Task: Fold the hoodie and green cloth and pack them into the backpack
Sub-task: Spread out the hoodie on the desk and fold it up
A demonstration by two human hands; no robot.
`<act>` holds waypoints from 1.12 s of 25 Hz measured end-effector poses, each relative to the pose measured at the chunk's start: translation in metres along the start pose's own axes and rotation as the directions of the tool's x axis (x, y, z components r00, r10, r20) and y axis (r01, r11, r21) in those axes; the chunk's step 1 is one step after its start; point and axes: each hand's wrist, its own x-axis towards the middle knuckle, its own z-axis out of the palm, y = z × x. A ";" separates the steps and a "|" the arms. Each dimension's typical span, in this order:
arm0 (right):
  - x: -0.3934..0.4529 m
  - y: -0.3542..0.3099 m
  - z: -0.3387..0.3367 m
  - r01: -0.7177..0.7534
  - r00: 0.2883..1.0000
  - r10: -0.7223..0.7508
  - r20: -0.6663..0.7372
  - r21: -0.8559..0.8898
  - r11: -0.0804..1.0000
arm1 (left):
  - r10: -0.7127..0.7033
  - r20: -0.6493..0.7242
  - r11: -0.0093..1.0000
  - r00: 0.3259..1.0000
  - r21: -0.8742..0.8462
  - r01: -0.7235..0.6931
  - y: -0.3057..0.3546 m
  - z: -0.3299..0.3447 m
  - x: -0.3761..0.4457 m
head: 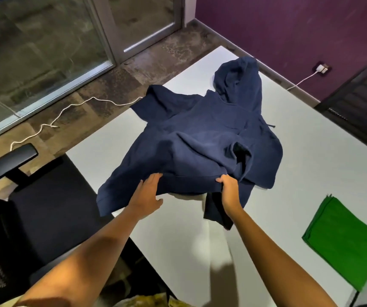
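On the table: hoodie: the navy hoodie point(200, 138) lies spread and rumpled across the white table point(311, 151), hood toward the far corner, one sleeve reaching the left edge, hem nearest the person and partly lifted off the surface.
Right hand: the right hand point(228, 187) has its fingers curled round the hem, gripping the cloth and holding that part up.
Left hand: the left hand point(148, 193) lies flat on the hem's left part, fingers straight and spread, holding nothing.
Green cloth: the green cloth point(342, 242) lies folded flat near the table's right edge, well apart from the hoodie.
Chair: a black office chair point(29, 196) stands just beside the table's left side, armrest raised.
Cable: a white cable point(67, 109) trails over the floor toward the table's far left edge.
Wall: a purple wall point(289, 29) carries a socket with a plugged charger point(321, 68).
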 end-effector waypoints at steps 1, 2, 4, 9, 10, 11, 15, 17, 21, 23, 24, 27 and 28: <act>-0.008 -0.001 -0.012 -0.042 0.999 0.042 0.005 0.061 0.997 | 0.019 -0.001 1.000 1.000 -0.011 -0.019 0.006 0.001 -0.006; -0.020 -0.002 -0.021 -0.076 0.997 0.076 0.008 0.128 0.989 | 0.084 -0.021 0.996 0.996 0.009 -0.084 0.015 0.003 -0.013; -0.048 0.002 -0.025 -0.146 0.989 0.135 0.063 0.223 0.964 | 0.297 -0.065 0.948 0.953 0.136 -0.287 0.040 0.014 -0.028; -0.097 0.007 -0.021 -0.144 0.923 0.088 0.376 0.123 0.982 | 0.327 -0.136 0.942 0.935 -0.037 -0.335 0.100 0.040 -0.030; -0.095 0.007 -0.026 -0.160 0.923 0.103 0.369 0.126 0.979 | 0.246 -0.130 0.952 0.960 -0.153 -0.265 0.105 0.035 -0.026; -0.088 0.009 -0.033 -0.195 0.937 0.149 0.315 0.122 0.973 | 0.191 -0.106 0.946 0.976 -0.245 -0.212 0.109 0.029 -0.022; -0.035 0.041 -0.069 -0.318 0.935 0.320 -0.154 0.040 0.947 | 0.117 0.073 0.902 0.991 -0.426 -0.075 0.104 0.004 -0.016; -0.015 0.046 -0.084 -0.354 0.882 0.336 -0.330 0.004 0.935 | 0.058 0.217 0.890 0.975 -0.453 0.048 0.105 -0.015 -0.023; 0.009 0.028 -0.102 -0.278 0.923 0.224 -0.312 -0.138 0.951 | 0.006 0.562 0.895 0.827 -0.372 0.246 0.112 -0.042 -0.046; 0.031 0.016 -0.111 -0.291 0.940 0.238 -0.244 -0.212 0.933 | -0.060 0.636 0.938 0.769 -0.229 0.262 0.112 -0.041 -0.051; 0.041 0.011 -0.114 -0.312 0.938 0.265 -0.223 -0.211 0.927 | -0.104 0.651 0.955 0.752 -0.145 0.257 0.111 -0.038 -0.052; 0.068 -0.004 -0.140 -0.296 0.947 0.224 -0.232 -0.347 0.890 | -0.178 0.707 0.969 0.684 0.006 0.246 0.118 -0.027 -0.053; 0.072 -0.014 -0.151 -0.273 0.952 0.157 -0.264 -0.490 0.828 | -0.184 0.725 0.975 0.664 0.046 0.219 0.119 -0.023 -0.053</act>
